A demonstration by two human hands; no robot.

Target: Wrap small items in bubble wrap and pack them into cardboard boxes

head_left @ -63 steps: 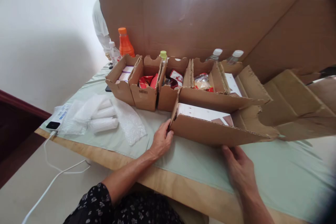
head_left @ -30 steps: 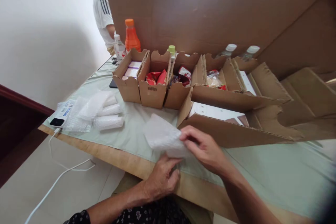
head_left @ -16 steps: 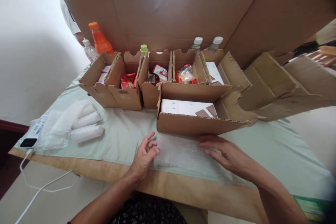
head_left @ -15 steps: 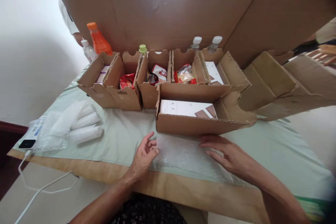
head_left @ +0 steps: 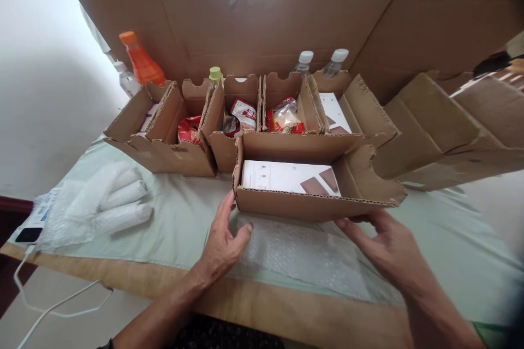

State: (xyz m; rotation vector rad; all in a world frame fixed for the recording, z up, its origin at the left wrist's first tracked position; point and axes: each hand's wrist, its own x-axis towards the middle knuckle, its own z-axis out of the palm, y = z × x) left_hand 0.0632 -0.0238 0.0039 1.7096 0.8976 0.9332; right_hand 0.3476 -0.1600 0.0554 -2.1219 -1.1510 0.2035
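A long open-topped cardboard box (head_left: 286,204) stands at the front with a white carton (head_left: 282,174) lying inside. My left hand (head_left: 225,240) is open at the box's near left corner, its fingertips against the end wall and the thumb held apart. At the lower right of the same box is my right hand (head_left: 387,245), thumb stretched out. Its fingertips reach to the bottom edge, where they are partly hidden. Between the hands, a clear sheet of bubble wrap (head_left: 303,256) lies flat on the cloth, its far edge close to the box.
Behind stands a row of cardboard bins (head_left: 180,155) with snack packets (head_left: 282,114) and cartons. An orange bottle (head_left: 143,60) and clear bottles (head_left: 335,62) rise behind them. Bubble-wrapped rolls (head_left: 123,218) lie left, near a cabled black device (head_left: 28,235). More cardboard (head_left: 434,125) stands right.
Both hands have moved off the bubble wrap toward the front cardboard box, the left to its end wall and the right to its lower edge. The camera view has shifted slightly.
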